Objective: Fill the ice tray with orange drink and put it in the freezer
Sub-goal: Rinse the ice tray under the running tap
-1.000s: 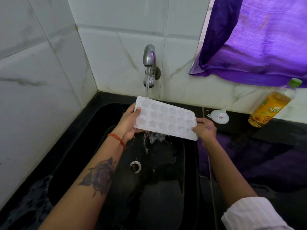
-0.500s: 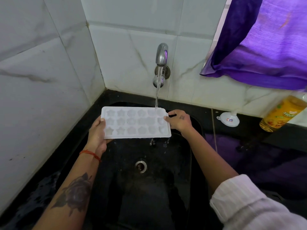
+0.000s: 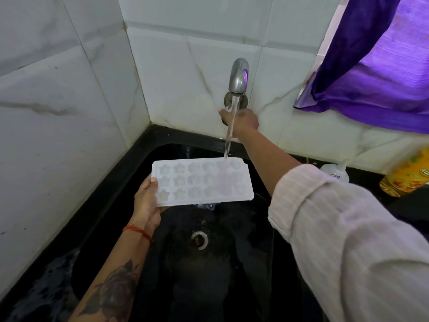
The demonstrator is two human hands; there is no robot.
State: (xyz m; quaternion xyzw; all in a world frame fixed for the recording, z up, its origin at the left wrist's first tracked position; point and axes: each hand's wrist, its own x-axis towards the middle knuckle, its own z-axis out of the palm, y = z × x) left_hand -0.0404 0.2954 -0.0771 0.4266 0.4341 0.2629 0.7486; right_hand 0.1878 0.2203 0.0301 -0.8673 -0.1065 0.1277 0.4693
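A white ice tray (image 3: 202, 182) with star and round moulds is held level over the black sink (image 3: 162, 263). My left hand (image 3: 147, 203) grips its left short edge. Water runs from the steel tap (image 3: 238, 76) onto the tray's far right corner and drips off its front edge. My right hand (image 3: 241, 122) is up at the wall under the spout, fingers closed around the tap's knob, which the hand hides. The bottle of orange drink (image 3: 406, 175) stands at the right edge on the counter, blurred and partly cut off.
A small white funnel (image 3: 334, 173) lies on the black counter behind my right sleeve. The drain (image 3: 199, 240) is in the sink's middle. White marble tiles (image 3: 69, 112) close in the left and back. A purple curtain (image 3: 376, 66) hangs at the upper right.
My right hand let go of the tray's right end and rose to the tap knob. The tray, first tilted, is now level in my left hand alone.
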